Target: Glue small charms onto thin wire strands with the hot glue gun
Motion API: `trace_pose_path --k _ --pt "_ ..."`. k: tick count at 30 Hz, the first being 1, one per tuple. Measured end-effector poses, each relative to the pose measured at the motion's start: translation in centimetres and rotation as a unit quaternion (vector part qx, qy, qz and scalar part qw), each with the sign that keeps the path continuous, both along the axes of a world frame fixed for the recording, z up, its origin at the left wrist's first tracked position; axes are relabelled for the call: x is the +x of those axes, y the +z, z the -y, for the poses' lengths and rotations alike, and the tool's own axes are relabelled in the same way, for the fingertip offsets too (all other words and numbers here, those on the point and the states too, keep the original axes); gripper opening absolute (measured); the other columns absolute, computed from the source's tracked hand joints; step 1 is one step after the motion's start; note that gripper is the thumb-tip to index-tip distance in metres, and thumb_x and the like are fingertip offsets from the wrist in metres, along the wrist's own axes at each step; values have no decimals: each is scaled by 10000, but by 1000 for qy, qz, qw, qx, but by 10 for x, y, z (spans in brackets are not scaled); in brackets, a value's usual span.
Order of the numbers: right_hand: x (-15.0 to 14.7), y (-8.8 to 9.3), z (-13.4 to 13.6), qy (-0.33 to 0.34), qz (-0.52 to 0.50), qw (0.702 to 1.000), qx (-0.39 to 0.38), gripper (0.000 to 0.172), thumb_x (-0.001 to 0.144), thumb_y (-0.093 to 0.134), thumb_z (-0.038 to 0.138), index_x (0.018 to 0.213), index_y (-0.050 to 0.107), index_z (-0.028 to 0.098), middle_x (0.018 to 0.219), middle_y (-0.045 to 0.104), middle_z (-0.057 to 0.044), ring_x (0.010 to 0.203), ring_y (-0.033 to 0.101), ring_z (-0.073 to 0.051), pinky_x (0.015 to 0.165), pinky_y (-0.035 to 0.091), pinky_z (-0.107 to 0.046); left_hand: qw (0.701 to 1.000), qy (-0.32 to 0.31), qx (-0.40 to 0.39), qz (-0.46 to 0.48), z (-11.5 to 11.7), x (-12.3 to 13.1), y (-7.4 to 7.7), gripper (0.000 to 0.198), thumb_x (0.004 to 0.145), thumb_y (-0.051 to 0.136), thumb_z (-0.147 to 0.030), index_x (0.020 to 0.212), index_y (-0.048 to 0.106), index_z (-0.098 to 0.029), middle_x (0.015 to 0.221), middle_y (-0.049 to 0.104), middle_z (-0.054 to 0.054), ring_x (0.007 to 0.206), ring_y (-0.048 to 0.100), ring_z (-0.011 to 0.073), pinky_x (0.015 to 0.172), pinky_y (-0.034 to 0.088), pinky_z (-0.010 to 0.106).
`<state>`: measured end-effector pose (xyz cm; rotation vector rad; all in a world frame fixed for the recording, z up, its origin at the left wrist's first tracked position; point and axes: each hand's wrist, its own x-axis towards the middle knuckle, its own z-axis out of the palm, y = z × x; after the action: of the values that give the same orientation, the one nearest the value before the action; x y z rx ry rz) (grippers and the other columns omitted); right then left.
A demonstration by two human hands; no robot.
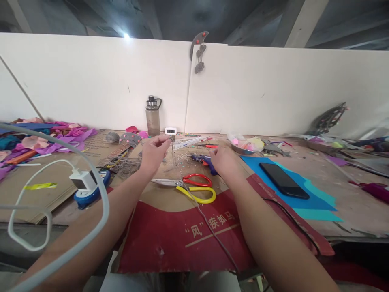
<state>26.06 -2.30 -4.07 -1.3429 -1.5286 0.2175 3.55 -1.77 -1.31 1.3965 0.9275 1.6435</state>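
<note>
My left hand (155, 153) is raised over the middle of the table, thumb and fingers pinched on a small grey piece (172, 138) with a thin grey cord hanging from it. My right hand (224, 160) rests farther right, its fingers curled beside a dark blue-handled tool (209, 163); whether it grips the tool is hidden. Between my forearms, scissors (199, 188) with one red and one yellow handle lie on the red and brown cardboard (170, 243). A grey cord (212, 229) runs past the handles to the cardboard's front edge.
A bottle (152, 117) and small clock (170, 131) stand by the white partition. A black phone (284, 180) lies on blue sheets at right. White cables and a charger (83, 180) are at left, near coloured scraps (60, 138) and tangled wire (123, 165).
</note>
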Motion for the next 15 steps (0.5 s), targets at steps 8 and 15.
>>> trace_pose_path --k 8,15 --pt "-87 19 24 253 -335 899 -125 365 699 647 402 896 384 244 865 645 8 835 643 -167 750 484 -323 996 24 48 -76 16 12 0 92 703 695 -260 745 683 -180 666 634 -2 559 548 86 484 403 183" --pt "-86 21 28 296 -418 850 -124 377 678 680 281 907 384 235 648 590 88 586 580 -91 660 470 -260 998 -48 18 -31 13 17 -7 117 724 680 -278 754 649 -169 537 581 -26 452 491 74 440 371 200"
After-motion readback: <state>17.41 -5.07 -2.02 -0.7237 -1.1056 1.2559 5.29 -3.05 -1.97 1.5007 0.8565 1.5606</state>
